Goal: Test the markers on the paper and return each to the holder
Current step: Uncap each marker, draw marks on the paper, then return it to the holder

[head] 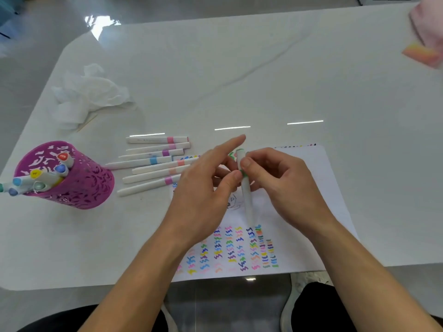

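Observation:
A white marker with a green band stands almost upright over the paper. My right hand pinches its upper part between thumb and fingers. My left hand touches the same marker at the green band with its thumb, its index finger stretched out. The sheet carries rows of coloured squiggles near its front edge. Several white markers lie side by side left of the paper. The purple cut-out holder stands at the far left with several markers in it.
Crumpled white tissue and a thin wooden stick lie behind the holder. A pink and orange object sits at the table's far right corner. The table's front edge runs just below the paper, with my knees and shoes under it.

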Demonstrator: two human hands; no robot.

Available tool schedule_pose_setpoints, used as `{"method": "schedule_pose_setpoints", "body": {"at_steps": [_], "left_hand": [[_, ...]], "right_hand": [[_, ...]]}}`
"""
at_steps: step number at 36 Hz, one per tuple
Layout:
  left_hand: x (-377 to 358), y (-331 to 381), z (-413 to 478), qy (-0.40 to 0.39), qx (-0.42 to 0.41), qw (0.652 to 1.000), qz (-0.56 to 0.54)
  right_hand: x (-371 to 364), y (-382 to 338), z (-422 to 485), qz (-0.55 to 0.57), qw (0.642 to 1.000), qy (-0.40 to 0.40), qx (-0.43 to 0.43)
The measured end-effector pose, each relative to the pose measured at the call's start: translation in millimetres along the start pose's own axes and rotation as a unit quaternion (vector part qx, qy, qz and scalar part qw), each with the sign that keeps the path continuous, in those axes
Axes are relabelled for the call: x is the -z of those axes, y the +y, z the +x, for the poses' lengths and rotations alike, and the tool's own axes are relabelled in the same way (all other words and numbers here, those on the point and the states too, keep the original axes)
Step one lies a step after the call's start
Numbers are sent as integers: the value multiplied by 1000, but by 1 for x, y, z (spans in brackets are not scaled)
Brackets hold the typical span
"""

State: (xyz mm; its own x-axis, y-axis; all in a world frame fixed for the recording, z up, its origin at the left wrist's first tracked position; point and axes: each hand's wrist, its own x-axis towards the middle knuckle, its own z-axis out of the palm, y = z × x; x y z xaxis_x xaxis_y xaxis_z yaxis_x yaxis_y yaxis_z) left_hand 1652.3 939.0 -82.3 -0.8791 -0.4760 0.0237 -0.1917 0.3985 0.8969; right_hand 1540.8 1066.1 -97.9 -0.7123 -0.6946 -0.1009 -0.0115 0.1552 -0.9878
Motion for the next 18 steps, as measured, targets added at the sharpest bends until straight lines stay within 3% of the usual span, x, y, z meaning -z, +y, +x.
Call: {"method": "schedule_pose_setpoints", "body": {"at_steps": [10,18], "left_hand": [[-3,0,1,55,15,997,46],[-1,-4,-6,5,42,999,30]], "right_hand": [[10,-4,-3,-118,992,-43,19],[16,-9,-4,-305,949,-55,59]]}}
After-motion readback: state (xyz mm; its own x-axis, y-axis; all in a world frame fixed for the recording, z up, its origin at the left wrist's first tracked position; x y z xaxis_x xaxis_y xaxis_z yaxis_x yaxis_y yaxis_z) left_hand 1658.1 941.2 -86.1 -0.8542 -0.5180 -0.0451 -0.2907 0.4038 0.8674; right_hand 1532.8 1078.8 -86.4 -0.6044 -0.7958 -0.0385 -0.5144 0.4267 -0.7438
